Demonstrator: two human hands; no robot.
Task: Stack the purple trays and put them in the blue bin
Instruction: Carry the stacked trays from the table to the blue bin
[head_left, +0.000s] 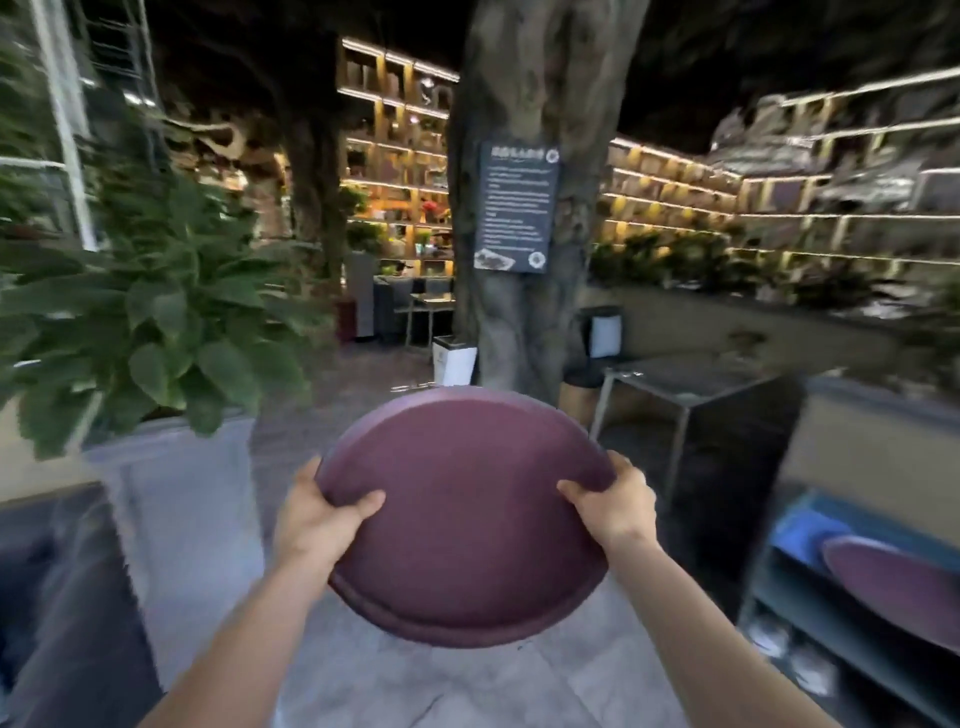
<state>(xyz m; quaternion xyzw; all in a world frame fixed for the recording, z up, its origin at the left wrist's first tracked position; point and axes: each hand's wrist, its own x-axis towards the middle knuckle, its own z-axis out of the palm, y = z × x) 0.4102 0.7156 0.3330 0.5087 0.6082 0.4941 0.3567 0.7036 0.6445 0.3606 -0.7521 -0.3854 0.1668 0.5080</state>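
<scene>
A round purple tray (467, 514) is held in the air in front of me, tilted so its top faces me. My left hand (319, 514) grips its left rim, thumb on top. My right hand (613, 501) grips its right rim the same way. A second rim line along the lower edge hints at a stack; I cannot tell for sure. Another purple tray (893, 587) lies at the lower right, partly inside a blue bin (795, 530) on a dark rack.
A grey planter (176, 499) with a leafy plant stands at the left. A tree trunk (524, 291) with a dark sign rises straight ahead. A dark table (691, 384) and black panel stand at the right. Tiled floor lies under the tray.
</scene>
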